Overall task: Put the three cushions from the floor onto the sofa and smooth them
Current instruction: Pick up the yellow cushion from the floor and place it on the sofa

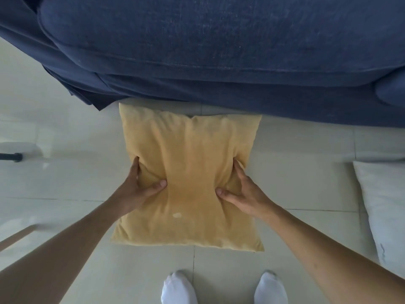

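A yellow cushion lies in front of the dark blue sofa, over the pale tiled floor. My left hand pinches its left edge, thumb on top and fingers curled under. My right hand grips the right edge the same way, so the fabric bunches inward between both thumbs. A white cushion rests on the floor at the right edge of view, partly cut off.
The sofa seat fills the whole top of the view, its skirt hanging to the floor. My two feet in white socks stand just behind the yellow cushion. A black-tipped object pokes in at the left edge.
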